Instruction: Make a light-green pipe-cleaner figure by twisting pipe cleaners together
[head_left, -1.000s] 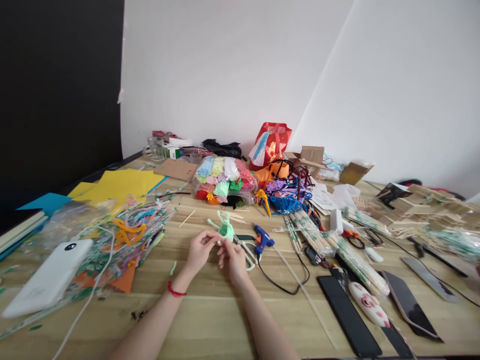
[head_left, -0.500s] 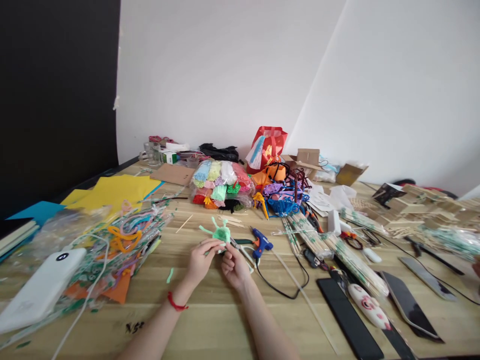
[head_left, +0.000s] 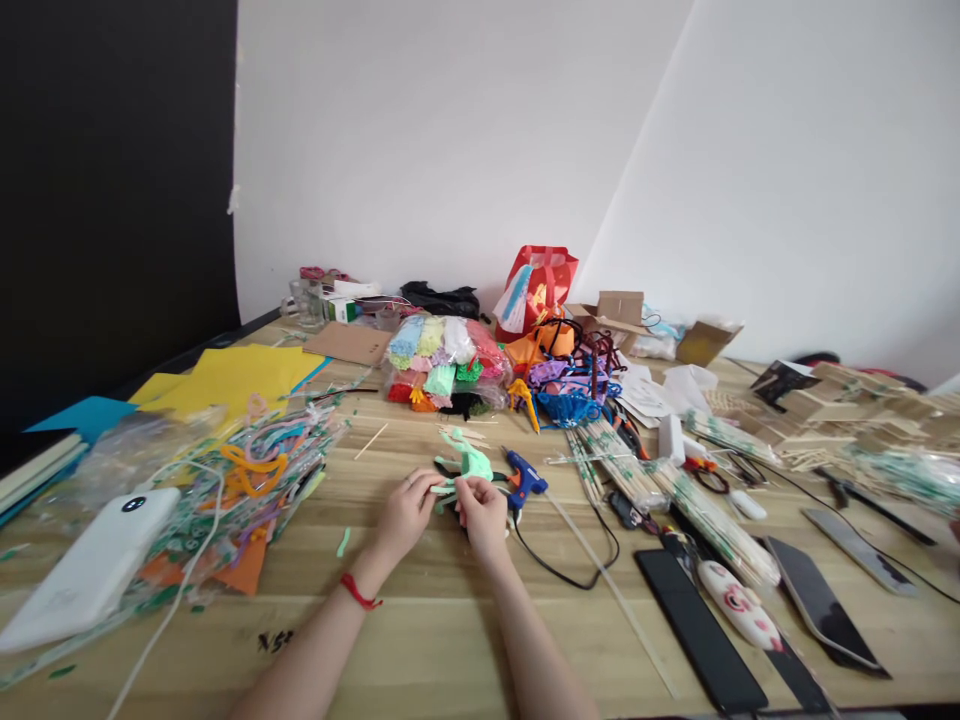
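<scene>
Between my hands is a fuzzy mint-green pipe-cleaner figure (head_left: 474, 461) with thin arms sticking out. My right hand (head_left: 482, 515) is closed on its lower part, the fingers pinched together. My left hand (head_left: 409, 510) pinches one of its thin green strands at the left; a red string bracelet circles that wrist. Partly hidden behind my hands lies a pair of scissors with dark and pale handles. A blue hot glue gun (head_left: 525, 480) rests on the table just right of my right hand. A short green pipe-cleaner scrap (head_left: 343, 542) lies left of my left hand.
Left: a white power bank (head_left: 90, 565), a heap of bagged pipe cleaners (head_left: 262, 480) and yellow sheets (head_left: 232, 380). Behind: bundled pipe cleaners (head_left: 442, 365) and a red bag (head_left: 546, 285). Right: bagged wooden sticks (head_left: 712, 525), a black phone (head_left: 697, 630) and the glue gun's cord.
The green figure has turned and shifted right, its arms now in other directions. My right hand has rolled over and moved slightly up and right; my left hand has moved a little right.
</scene>
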